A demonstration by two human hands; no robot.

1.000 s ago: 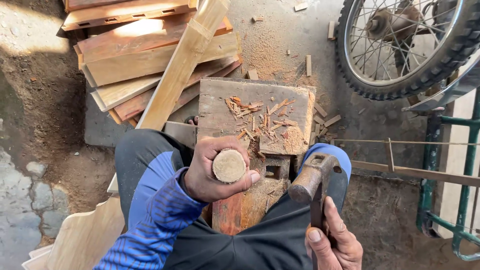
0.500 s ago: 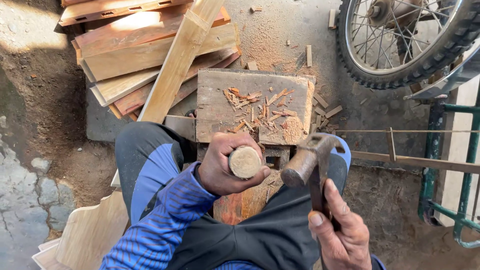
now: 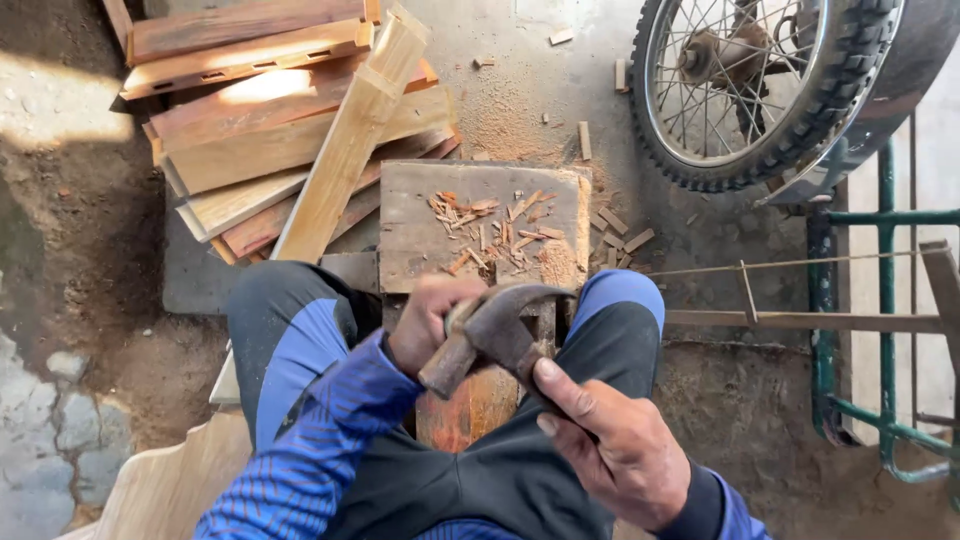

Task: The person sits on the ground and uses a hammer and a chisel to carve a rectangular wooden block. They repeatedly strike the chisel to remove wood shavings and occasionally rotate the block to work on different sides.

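Observation:
My left hand (image 3: 428, 322) grips a round wooden peg (image 3: 460, 316) held upright between my knees; the hammer head hides most of the peg's end. My right hand (image 3: 612, 440) is closed around the handle of a claw hammer (image 3: 492, 330), and its dark metal head rests right over the peg's top. Below the hands stands a reddish wooden piece (image 3: 468, 408), wedged between my legs in blue and black trousers.
A flat wooden block (image 3: 420, 230) strewn with wood chips lies just ahead of my knees. Stacked planks (image 3: 270, 140) sit at the upper left. A spoked motorcycle wheel (image 3: 760, 90) stands at the upper right, a green metal frame (image 3: 880, 330) at the right.
The hammer has swung left and down onto the peg's top, which was plainly visible before. My left hand kept its hold on the peg.

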